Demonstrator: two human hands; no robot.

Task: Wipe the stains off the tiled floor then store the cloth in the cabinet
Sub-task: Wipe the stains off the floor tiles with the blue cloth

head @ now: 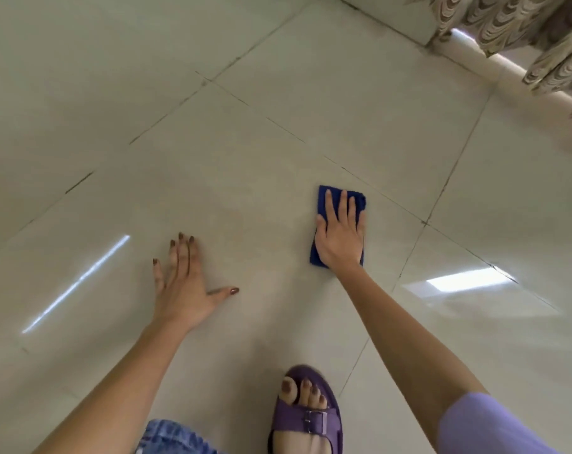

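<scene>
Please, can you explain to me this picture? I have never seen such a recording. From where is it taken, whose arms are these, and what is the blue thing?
There is no machine here. A camera worn on a person's head looks down, so both arms are that person's own. The right hand lies flat on a folded blue cloth, pressing it against the tiled floor. The left hand rests open on the tiles and holds nothing. Below, a foot in a purple sandal shows. A patterned curtain hangs at the upper right.

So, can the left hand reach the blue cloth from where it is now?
Probably yes. The left hand lies flat on the floor, bare tile separates it from the blue cloth, though the right hand covers most of it.
</scene>
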